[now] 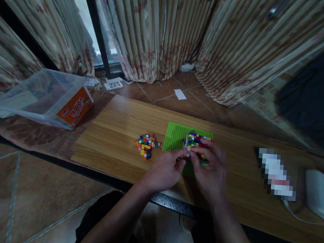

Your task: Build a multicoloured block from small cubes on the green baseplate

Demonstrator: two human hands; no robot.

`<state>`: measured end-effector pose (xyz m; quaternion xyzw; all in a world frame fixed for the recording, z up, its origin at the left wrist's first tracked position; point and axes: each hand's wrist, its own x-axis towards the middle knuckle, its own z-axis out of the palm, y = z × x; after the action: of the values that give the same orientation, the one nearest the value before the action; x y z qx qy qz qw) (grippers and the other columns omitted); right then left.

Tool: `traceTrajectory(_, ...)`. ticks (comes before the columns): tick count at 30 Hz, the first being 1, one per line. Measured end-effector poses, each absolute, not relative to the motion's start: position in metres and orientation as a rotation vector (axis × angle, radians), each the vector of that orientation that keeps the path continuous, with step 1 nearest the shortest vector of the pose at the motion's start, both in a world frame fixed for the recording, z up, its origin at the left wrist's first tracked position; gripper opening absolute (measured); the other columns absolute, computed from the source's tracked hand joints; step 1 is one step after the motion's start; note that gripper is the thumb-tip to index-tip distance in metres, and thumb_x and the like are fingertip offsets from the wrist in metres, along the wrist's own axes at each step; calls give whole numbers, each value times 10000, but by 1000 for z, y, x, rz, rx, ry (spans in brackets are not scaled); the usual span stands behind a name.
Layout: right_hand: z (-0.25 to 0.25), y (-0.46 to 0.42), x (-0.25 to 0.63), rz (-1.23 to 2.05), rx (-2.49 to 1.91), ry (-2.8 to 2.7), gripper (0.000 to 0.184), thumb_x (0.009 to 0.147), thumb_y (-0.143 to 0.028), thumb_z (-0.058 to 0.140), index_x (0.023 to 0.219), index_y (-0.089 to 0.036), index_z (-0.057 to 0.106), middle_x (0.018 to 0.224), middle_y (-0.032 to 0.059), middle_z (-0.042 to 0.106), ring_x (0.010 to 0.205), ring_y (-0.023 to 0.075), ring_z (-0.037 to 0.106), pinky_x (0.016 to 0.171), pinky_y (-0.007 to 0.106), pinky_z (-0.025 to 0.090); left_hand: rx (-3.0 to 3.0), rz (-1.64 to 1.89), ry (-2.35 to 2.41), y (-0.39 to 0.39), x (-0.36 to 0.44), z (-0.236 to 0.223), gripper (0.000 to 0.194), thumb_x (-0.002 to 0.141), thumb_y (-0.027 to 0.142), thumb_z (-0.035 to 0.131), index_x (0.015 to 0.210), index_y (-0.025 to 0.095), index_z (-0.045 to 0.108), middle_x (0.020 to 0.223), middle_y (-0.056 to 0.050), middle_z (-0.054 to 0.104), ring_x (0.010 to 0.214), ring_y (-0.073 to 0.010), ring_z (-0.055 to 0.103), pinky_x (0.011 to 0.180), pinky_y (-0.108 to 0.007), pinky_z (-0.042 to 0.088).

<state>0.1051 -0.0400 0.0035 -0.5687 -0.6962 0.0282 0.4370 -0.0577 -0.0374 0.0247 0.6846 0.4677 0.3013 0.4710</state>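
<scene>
On a green baseplate stands a block structure built of small multicoloured toy bricks. My left hand is at the structure's near left corner, its thumb and forefinger pinched together. My right hand reaches over the near right side, with its fingers curled against the bricks. The fingertips of both hands meet at a small pale piece, too small to make out clearly. Part of the structure's near side is hidden behind my hands. To the left, a loose pile of coloured bricks lies on the wooden board.
A clear plastic bin with an orange label stands at the far left. On the right lie a phone-like device with a blurred screen and a white object with a cable. Patterned curtains hang behind the table.
</scene>
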Motion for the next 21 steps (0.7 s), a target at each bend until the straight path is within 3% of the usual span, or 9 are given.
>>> traceTrajectory(11, -1, -37, 103, 130, -1433, -1635, 82, 875, -287, 660, 873, -239, 727, 1156, 61, 679, 1138, 249, 617, 1022, 488, 460, 1875, 674, 1236, -43, -50, 30, 438, 913, 152, 434, 1312, 106, 608, 1186, -146, 730, 1046, -253, 695, 955, -402, 541)
traceTrajectory(21, 2, -36, 100, 204, -1469, -1542, 87, 843, -288, 679, 811, -235, 740, 1112, 56, 693, 1095, 243, 632, 1022, 488, 463, 2146, 488, 1371, -48, -44, 22, 451, 955, 189, 394, 1388, 111, 494, 1174, -152, 715, 1006, -254, 706, 899, -390, 564)
